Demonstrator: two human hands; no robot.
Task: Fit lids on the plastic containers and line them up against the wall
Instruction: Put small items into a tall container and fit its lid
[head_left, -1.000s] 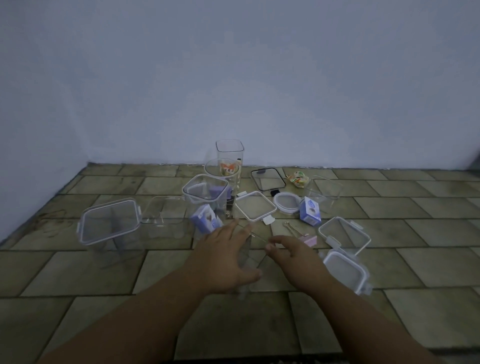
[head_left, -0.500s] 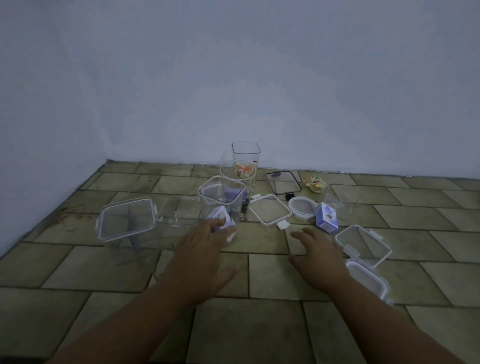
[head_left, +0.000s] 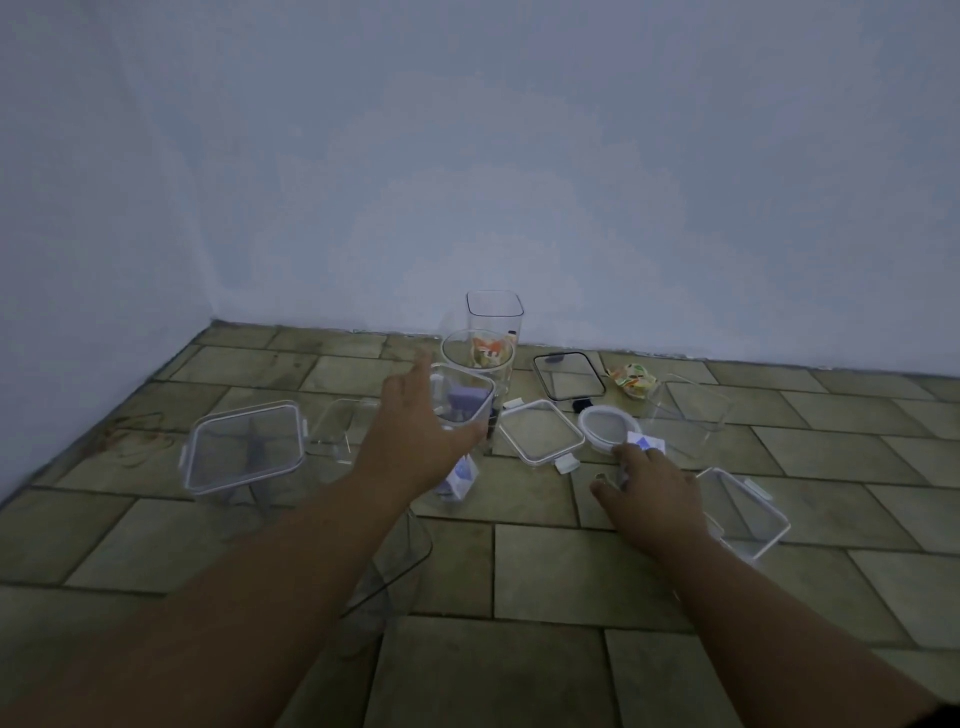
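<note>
Clear plastic containers and loose lids lie scattered on the tiled floor near the wall. My left hand (head_left: 415, 421) is stretched forward with fingers spread, against the left side of a square open container (head_left: 464, 397) with something purple inside. My right hand (head_left: 649, 488) rests palm down on the floor, its fingertips at a small blue-and-white box (head_left: 645, 443). Between the hands lie a white-rimmed square lid (head_left: 540, 430) and a round lid (head_left: 605, 423). A black-rimmed lid (head_left: 569, 375) lies farther back. A clear container (head_left: 397, 558) lies partly hidden under my left forearm.
A tall container (head_left: 493, 312) and a round one (head_left: 478, 353) stand near the wall. A lidded container (head_left: 244, 449) and an open one (head_left: 340, 426) sit at the left. At the right are another open container (head_left: 685, 410), a lidded one (head_left: 743, 512) and a snack packet (head_left: 634, 380).
My left hand has let go of the clear container near me and reached forward to the square container. My right hand has slid forward to the small box.
</note>
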